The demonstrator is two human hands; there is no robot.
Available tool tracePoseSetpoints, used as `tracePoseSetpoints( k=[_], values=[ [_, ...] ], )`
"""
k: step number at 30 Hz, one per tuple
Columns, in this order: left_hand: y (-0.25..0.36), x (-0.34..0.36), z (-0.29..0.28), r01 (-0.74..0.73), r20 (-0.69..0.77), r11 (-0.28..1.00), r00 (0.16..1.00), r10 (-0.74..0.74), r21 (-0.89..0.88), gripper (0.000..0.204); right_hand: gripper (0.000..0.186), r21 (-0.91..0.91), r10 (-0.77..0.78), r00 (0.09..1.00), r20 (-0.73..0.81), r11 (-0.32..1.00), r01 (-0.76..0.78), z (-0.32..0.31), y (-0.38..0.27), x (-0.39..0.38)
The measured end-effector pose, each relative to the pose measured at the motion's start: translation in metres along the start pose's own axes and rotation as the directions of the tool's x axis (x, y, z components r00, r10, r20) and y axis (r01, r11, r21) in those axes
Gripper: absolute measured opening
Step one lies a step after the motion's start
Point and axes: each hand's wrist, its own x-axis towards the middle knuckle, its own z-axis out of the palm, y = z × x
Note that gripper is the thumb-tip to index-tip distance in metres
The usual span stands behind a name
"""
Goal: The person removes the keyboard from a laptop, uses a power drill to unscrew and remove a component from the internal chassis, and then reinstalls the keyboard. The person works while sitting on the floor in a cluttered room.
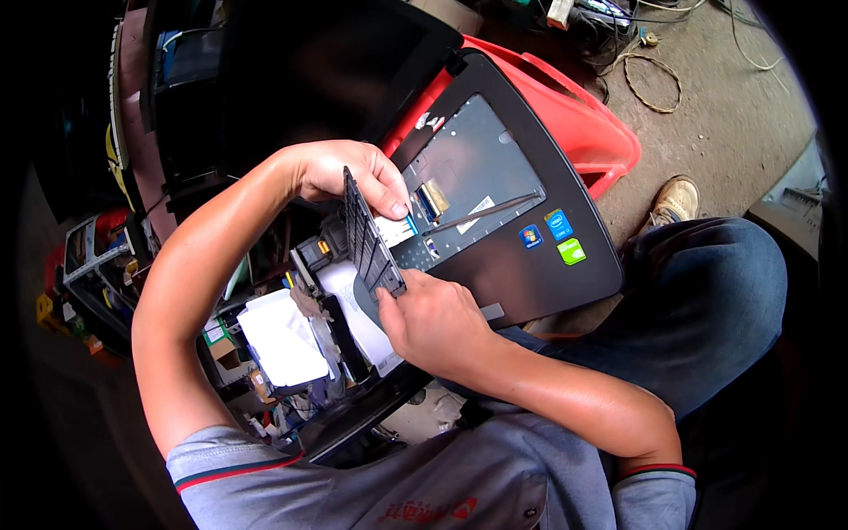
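A laptop base (521, 265) rests tilted across my lap, its dark screen (336, 79) folded back at the far left. The keyboard (364, 238) is lifted out and stands on edge above the left part of the base. My left hand (349, 177) is closed on its far end, the thumb on a white flat ribbon cable with a blue tip (402, 231); the other fingers are partly hidden. The near end of the keyboard is pinched in my right hand (433, 320). In the bare keyboard bay (477, 141) lies a connector with gold-coloured tape (432, 201).
A red plastic stool or bin (579, 128) stands beneath the laptop's far side. Papers (283, 340) and cluttered parts lie at the left. Cables (654, 84) and a coiled cord are on the floor at the far right, near my shoe (678, 199).
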Motion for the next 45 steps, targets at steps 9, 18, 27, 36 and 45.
tracePoseSetpoints(
  k=[9,18,27,36,45],
  values=[
    [0.005,0.008,-0.007,0.041,0.067,0.997,0.997,-0.046,0.07,0.021,0.02,-0.129,-0.105,0.994,-0.031,0.987,0.1,-0.01,-0.01,0.002],
    [0.002,0.009,0.003,0.046,-0.088,0.998,0.995,-0.051,-0.048,0.018,0.025,-0.242,-0.02,1.0,-0.004,0.97,0.019,-0.021,-0.009,-0.002],
    [0.007,0.003,0.025,0.057,-0.271,0.989,0.958,-0.093,-0.139,0.02,0.044,0.215,0.174,0.984,0.026,0.961,-0.176,-0.024,-0.01,-0.015],
    [0.003,0.003,0.016,0.056,-0.254,0.985,0.962,-0.096,-0.163,0.018,0.041,0.043,0.016,1.0,0.002,0.999,-0.017,-0.022,-0.004,-0.009],
    [0.007,0.004,0.019,0.066,-0.272,0.977,0.955,-0.12,-0.202,0.018,0.042,0.023,0.016,0.999,-0.027,1.0,-0.015,-0.017,0.0,-0.006]
  ],
)
